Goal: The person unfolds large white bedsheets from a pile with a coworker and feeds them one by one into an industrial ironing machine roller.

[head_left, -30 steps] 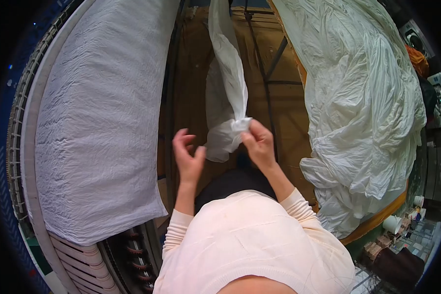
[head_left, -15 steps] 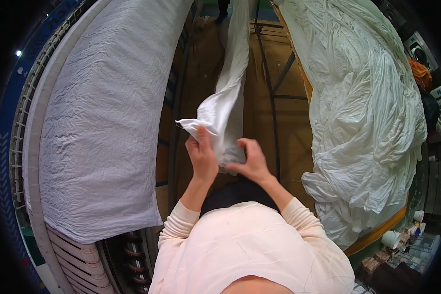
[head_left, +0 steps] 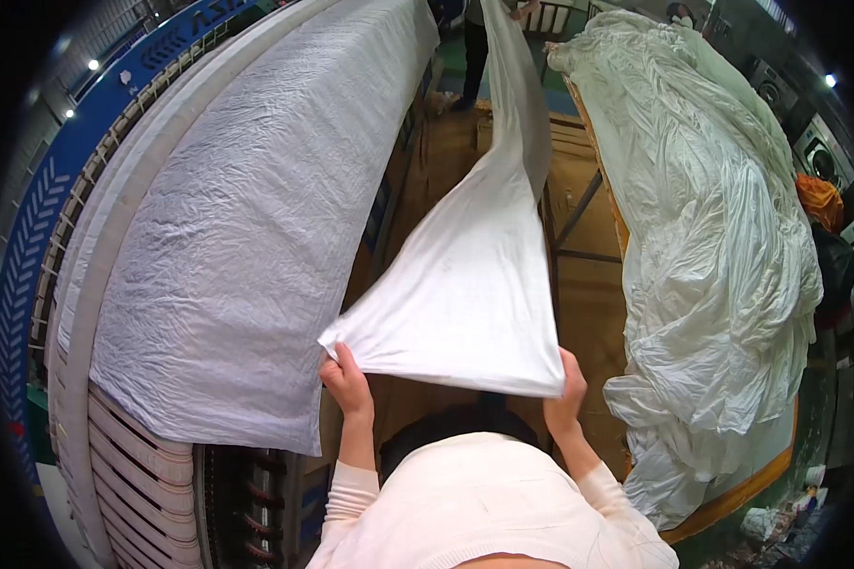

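Note:
A long white sheet (head_left: 465,294) is stretched out in front of me, its near edge pulled nearly straight between my hands. My left hand (head_left: 347,381) is closed on the left corner, thumb up. At the other corner, my right hand (head_left: 566,389) grips the cloth, its fingers partly hidden by the fabric. Away from me the sheet narrows into a twisted strip and rises toward another person (head_left: 476,43) at the far end, who is only partly in view.
To the left, a wrinkled white sheet (head_left: 247,228) lies over a machine with pale belts (head_left: 147,484). At right, a heap of crumpled white sheets (head_left: 702,275) covers a wood-edged table (head_left: 740,488). Brown boards (head_left: 584,294) lie below. An orange bundle (head_left: 819,201) sits near washing machines.
My hands have moved apart, and the right hand has taken hold of a corner. The bunched sheet has opened into a wide triangle. The view has tilted up, showing more of the other person.

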A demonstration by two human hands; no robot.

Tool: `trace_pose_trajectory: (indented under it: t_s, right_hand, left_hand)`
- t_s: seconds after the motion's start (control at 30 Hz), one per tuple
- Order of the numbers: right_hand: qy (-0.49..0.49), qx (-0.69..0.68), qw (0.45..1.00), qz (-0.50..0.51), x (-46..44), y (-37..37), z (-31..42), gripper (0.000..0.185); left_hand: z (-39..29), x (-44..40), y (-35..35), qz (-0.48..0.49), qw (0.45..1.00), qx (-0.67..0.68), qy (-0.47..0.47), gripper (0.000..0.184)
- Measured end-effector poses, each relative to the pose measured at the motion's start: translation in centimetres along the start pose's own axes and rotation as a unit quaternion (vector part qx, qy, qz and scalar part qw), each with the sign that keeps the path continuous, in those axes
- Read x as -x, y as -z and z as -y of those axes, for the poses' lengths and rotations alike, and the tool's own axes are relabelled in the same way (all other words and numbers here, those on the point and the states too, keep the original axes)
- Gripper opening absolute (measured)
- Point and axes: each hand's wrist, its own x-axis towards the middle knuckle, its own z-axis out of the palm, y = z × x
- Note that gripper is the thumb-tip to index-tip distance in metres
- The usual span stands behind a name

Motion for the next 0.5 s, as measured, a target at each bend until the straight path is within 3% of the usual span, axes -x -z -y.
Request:
trace_pose_trajectory:
  t_s: [0.03, 0.07, 0.13, 0.17, 0.27, 0.33, 0.37, 0.47, 0.5]
  right_hand:
    - [0.020, -0.015, 1.000, -0.019, 0.8, 0.9, 2.1, 0.024]
    - [0.041, -0.027, 0.998, -0.038, 1.8, 1.6, 3.9, 0.023]
    - [0.056, -0.032, 0.996, -0.059, 3.9, 1.8, 4.9, 0.022]
    - [0.051, -0.024, 0.997, -0.061, 4.7, 1.9, 4.7, 0.022]
    - [0.067, 0.006, 0.997, -0.037, 7.3, 0.7, 3.9, 0.021]
    - [0.030, 0.028, 0.999, 0.029, 9.6, -0.9, 4.2, 0.023]
    - [0.087, -0.001, 0.995, 0.042, 10.3, -2.6, 3.7, 0.025]
    - [0.117, -0.032, 0.976, 0.180, 12.6, -7.1, 4.6, 0.025]
    - [0.102, -0.066, 0.960, 0.253, 13.1, -8.6, 5.4, 0.025]
  left_hand:
    - [0.8, 0.0, 0.8, 0.024, 0.999, -0.034, 0.011, 0.027]
    - [-0.2, -0.1, 1.0, 0.005, 0.991, 0.111, 0.077, 0.022]
    - [-3.7, 0.1, 1.6, -0.026, 0.898, 0.390, 0.202, 0.011]
    - [-3.0, -0.6, 3.2, 0.051, 0.886, 0.412, 0.205, 0.010]
    - [-5.0, -2.6, 7.4, 0.066, 0.881, 0.432, 0.183, 0.017]
    - [-8.8, -3.3, 10.6, -0.050, 0.906, 0.402, 0.122, 0.020]
    - [-9.5, -3.7, 12.4, -0.092, 0.914, 0.387, 0.084, 0.020]
    - [-12.0, -4.7, 17.4, -0.225, 0.931, 0.283, -0.043, 0.019]
    - [-10.6, -5.7, 20.3, -0.202, 0.955, 0.191, -0.102, 0.020]
